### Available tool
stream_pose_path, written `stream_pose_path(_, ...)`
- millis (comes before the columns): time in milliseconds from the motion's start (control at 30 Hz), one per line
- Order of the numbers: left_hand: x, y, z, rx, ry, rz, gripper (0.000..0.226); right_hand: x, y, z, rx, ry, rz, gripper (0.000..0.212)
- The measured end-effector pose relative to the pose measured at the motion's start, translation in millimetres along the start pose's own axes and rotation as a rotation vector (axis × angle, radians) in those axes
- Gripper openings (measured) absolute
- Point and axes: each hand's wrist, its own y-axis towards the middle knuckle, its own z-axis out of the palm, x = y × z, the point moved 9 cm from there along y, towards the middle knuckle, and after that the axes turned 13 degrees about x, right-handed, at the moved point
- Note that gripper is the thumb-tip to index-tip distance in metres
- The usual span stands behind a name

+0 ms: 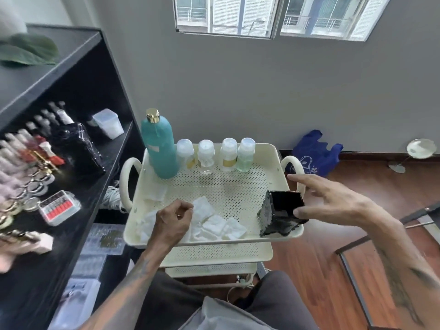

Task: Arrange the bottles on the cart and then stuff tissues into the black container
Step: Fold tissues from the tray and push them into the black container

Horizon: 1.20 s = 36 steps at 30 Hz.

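L hand (pixel 175 216) sits low over the near-left of the cart tray (pixel 273 148), fingers curled in, pinching the corner of a white tissue (pixel 203 207) at its fingertips. R hand (pixel 331 201) is spread wide, nothing gripped; thumb lies against the near rim of the black container (pixel 281 211), index stretched out past the far side, so I read it as steadying the container, not lifting it.

Key relation: container lies to the right of the L hand, across the tray at the near-right corner, w/ the rest of the tissues (pixel 223 228) between them. It's tilted, open mouth facing up and back toward the bottles, not toward my L hand. So the pinched tissue has to travel rightward and come down from above into the mouth. L hand has the tissue, R hand is nearer the container — sensible split: R holds, L stuffs.

Bottles look done: tall teal bottle (pixel 159 146) at far-left, four small clear bottles (pixel 216 154) lined up beside it along the far edge, upright, well apart from both hands. Container interior looks dark; can't tell if anything's inside yet.
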Motion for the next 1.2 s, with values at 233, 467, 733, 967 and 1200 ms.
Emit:
stream_pose_path(233,1.2,2.3,-15.1,-0.018,-0.081,-0.02,0.023,-28.7,26.0,34.9,-0.182,0.148,-0.125,0.086)
stream_pose_path(467,8.8,16.4,-24.1,0.007,-0.529,-0.165,0.017,-43.6,32.4,38.2,-0.239,0.26,-0.189,0.083)
stream_pose_path(733,-72.0,16.0,-40.5,-0.024,-0.269,-0.013,0.022,-52.8,38.3,46.2,-0.281,0.384,-0.21,0.087)
stream_pose_path(967,-273.7,-10.5,9.4,-0.219,0.292,0.784,0.007,-57.8,37.8,45.1,-0.298,0.392,-0.207,0.088)
stream_pose_path(1200,-263.4,10.9,127.6,0.242,0.901,0.588,0.016,-58.0,39.0,46.6,-0.311,0.42,-0.199,0.087)
